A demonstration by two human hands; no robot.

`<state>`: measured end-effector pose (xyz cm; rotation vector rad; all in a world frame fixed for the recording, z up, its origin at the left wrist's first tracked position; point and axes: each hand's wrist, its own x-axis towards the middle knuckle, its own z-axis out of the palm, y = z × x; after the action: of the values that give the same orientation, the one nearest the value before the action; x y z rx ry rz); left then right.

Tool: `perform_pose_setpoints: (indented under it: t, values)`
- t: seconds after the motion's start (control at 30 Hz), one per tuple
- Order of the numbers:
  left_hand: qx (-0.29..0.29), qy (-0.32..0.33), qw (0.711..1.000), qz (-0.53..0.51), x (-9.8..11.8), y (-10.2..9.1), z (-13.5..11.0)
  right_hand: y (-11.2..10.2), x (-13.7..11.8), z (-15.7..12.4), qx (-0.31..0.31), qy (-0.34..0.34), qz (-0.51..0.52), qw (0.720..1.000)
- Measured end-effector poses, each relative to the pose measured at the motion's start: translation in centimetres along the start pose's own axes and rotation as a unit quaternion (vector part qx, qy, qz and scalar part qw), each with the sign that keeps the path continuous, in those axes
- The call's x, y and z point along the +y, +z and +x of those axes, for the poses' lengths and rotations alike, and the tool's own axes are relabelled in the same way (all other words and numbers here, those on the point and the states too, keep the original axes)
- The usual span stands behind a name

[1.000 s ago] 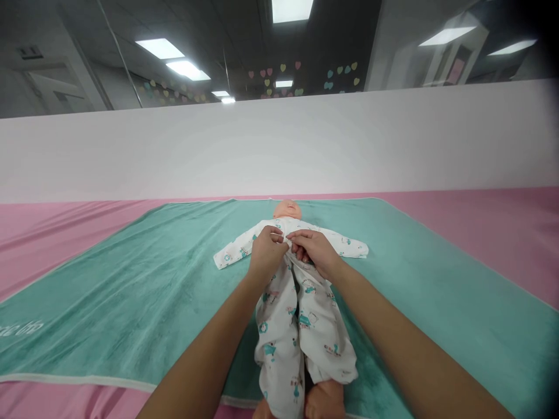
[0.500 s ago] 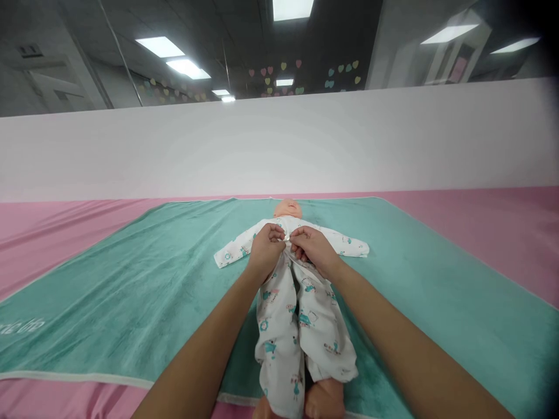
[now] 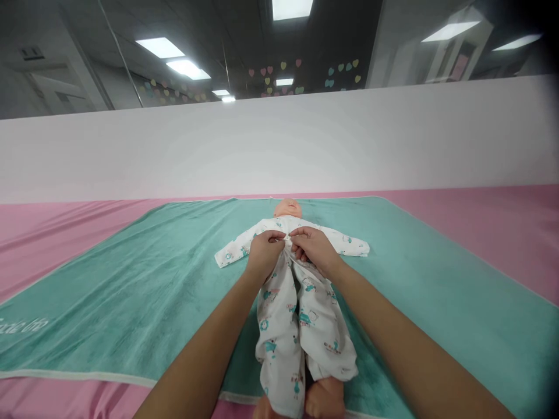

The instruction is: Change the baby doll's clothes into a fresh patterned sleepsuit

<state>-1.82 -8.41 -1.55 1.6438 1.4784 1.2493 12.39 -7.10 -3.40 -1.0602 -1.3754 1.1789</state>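
Clock reference: dial centred where the fingertips converge, 12 o'clock away from the wearer.

The work item is a white printed garment (image 3: 325, 343) fitted on a doll (image 3: 288, 208). The doll lies face up on a teal blanket (image 3: 166, 302), head at 12 o'clock, feet near 6 o'clock. One sleeve extends between 8 and 9 o'clock, the other just past 3 o'clock; both lie flat on the blanket. The trouser legs run toward 6 o'clock, slightly parted. Whether the garment is one piece or two cannot be determined, because the hands cover the waist.

Left hand (image 3: 265, 251): enters from between 7 and 8 o'clock; thumb and fingers appear to pinch the fabric at the front midline. Right hand (image 3: 317, 249): enters from between 4 and 5 o'clock; thumb and forefinger appear to pinch the facing fabric, remaining fingers curled beneath. The two sets of fingertips are just beside each other.

Step in hand, as judged: two-handed adjustment of the front opening, probably at a fastening. The fastening itself is too small to identify.

Next move, as judged: it calls for bringing the two pinched edges into alignment, with a light grip and without dragging the fabric toward 6 o'clock.
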Motion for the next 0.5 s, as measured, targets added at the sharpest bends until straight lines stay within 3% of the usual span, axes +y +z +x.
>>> perform_pose_setpoints:
  t: [0.37,0.5]
  values:
    - [-0.015,0.040,0.999,0.034,-0.62,0.03,0.52,0.05,0.08,-0.14,-0.001,-0.010,-0.012,1.000]
    - [-0.037,0.084,0.994,0.051,-0.87,-0.06,0.40,0.08,-0.12,-0.34,0.003,-0.008,-0.022,1.000]
